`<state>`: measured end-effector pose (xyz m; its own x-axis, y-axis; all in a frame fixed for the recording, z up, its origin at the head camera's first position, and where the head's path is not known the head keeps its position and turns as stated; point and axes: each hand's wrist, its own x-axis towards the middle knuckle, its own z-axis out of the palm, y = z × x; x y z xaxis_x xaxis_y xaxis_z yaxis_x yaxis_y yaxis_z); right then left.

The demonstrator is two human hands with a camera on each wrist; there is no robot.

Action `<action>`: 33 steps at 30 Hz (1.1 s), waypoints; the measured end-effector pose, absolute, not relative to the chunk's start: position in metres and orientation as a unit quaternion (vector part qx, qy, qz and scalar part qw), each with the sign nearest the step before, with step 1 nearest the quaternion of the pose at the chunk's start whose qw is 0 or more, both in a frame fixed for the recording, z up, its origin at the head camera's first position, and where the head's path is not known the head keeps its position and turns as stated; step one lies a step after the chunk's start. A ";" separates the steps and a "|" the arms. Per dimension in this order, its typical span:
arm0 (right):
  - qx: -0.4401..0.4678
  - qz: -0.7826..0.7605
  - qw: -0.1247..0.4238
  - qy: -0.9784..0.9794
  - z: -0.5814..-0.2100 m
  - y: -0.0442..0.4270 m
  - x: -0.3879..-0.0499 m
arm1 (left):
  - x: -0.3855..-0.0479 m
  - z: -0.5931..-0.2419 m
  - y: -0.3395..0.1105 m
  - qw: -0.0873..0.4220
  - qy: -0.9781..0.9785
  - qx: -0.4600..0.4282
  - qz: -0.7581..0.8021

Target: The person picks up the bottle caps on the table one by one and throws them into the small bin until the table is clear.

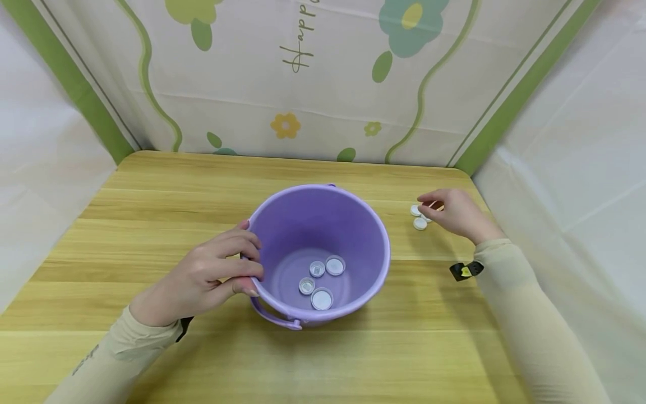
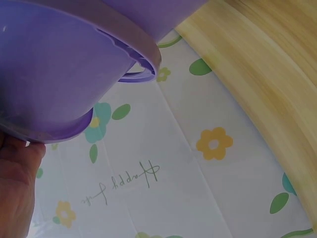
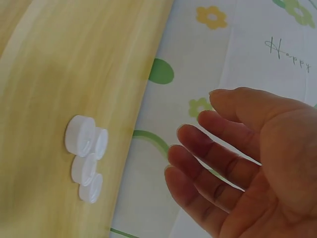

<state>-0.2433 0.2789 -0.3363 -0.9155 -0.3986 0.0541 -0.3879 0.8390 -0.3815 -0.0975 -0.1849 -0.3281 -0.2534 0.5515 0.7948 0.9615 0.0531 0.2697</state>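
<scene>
A purple bucket stands on the table, with several round white caps on its bottom. My left hand grips the bucket's left rim, fingers curled over the edge; the left wrist view shows part of this hand at the bucket's rim. At the right, my right hand is over a small group of white caps. In the right wrist view that hand has its fingers apart and bent slightly, nothing between them, beside several clustered caps.
The wooden table reaches back to a printed curtain with flowers. White cloth walls rise on both sides. The bucket's purple handle hangs down at its front left.
</scene>
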 end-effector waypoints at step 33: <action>-0.167 -0.200 0.078 0.962 -0.372 0.286 -0.238 | -0.096 -0.326 -0.185 0.253 -0.677 -0.557 -0.408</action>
